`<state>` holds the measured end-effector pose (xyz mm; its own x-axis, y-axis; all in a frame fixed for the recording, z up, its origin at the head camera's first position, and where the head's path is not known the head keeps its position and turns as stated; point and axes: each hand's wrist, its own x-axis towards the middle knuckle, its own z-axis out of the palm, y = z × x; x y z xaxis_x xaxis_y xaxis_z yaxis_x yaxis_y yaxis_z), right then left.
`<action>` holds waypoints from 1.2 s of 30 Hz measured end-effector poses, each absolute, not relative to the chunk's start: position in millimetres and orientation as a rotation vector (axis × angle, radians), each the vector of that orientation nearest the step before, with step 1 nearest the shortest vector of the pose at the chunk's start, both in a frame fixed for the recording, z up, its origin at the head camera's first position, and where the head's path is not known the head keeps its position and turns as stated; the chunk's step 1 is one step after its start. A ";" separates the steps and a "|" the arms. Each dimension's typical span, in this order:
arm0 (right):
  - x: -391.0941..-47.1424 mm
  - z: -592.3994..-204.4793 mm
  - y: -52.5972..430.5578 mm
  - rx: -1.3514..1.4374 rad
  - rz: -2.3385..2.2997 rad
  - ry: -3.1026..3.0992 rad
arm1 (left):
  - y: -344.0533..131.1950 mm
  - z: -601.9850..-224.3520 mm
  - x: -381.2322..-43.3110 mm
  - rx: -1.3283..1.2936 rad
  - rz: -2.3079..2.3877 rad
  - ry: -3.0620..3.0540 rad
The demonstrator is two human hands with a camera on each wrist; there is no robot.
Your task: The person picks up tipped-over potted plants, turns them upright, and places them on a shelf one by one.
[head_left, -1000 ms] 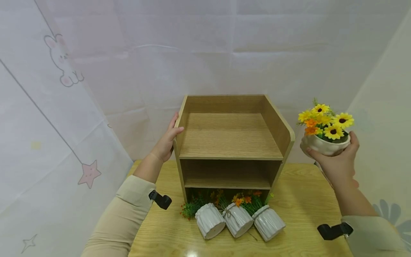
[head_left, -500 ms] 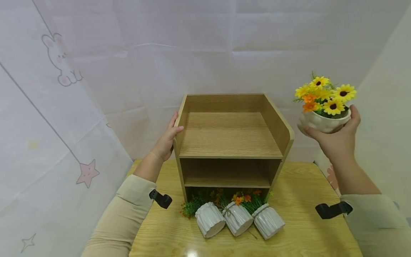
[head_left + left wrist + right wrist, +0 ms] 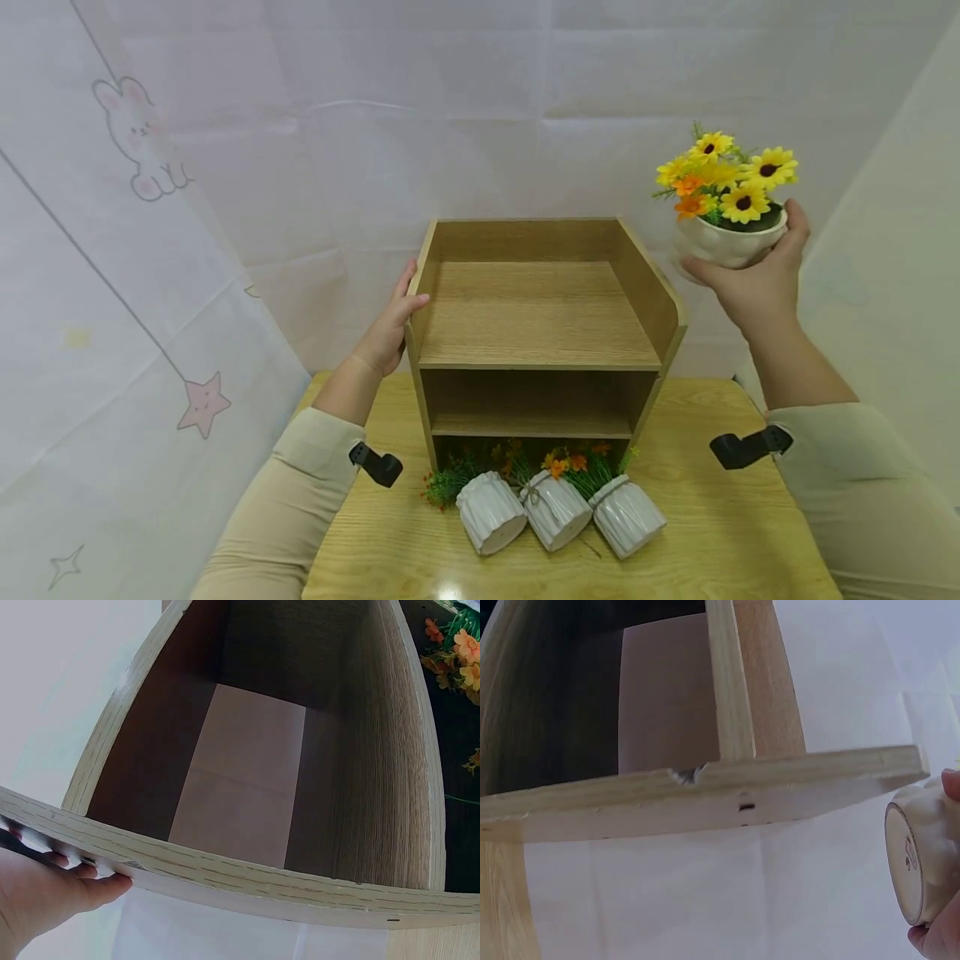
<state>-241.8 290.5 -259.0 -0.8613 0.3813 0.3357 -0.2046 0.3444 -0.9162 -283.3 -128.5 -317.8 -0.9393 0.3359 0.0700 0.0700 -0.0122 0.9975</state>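
Observation:
High at the right, my right hand [image 3: 757,283] holds a cream bowl-shaped pot [image 3: 731,243] of yellow and orange artificial flowers [image 3: 723,179], thumb on the near side. The pot's underside [image 3: 904,862] faces the right wrist camera, beside the side panel. A wooden shelf unit [image 3: 540,367] stands on the table. At its left panel, my left hand [image 3: 386,333] grips the edge, fingers outside and thumb at the front edge; that hand [image 3: 56,900] also shows at the panel's outer face in the left wrist view.
Three white pots, a left one [image 3: 491,512], a middle one [image 3: 557,510] and a right one [image 3: 627,517], lie tipped before the shelf, their flowers toward its bottom opening. They rest on the wooden table [image 3: 697,500]. A pale cloth [image 3: 480,125] hangs behind.
My right hand has lifted the flower pot higher and, lately, moved it left toward the shelf. The left hand, shelf and lying pots stay in place.

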 end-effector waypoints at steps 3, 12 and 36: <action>-247.3 -254.3 284.0 -0.153 1.512 -2.129 | -128.4 -317.8 -282.8 0.434 2.059 2.075; -265.1 -237.3 259.4 -0.084 1.482 -2.132 | -129.2 -318.2 -282.6 0.424 2.067 2.072; -298.2 -231.4 190.3 -0.006 1.507 -2.190 | -132.0 -319.2 -280.4 0.410 2.071 2.075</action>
<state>-298.2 190.3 -231.4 -0.8855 0.2670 0.3802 -0.2597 0.3941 -0.8816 -280.4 -132.0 -319.2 -0.9454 0.3192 0.0658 0.0664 -0.0089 0.9978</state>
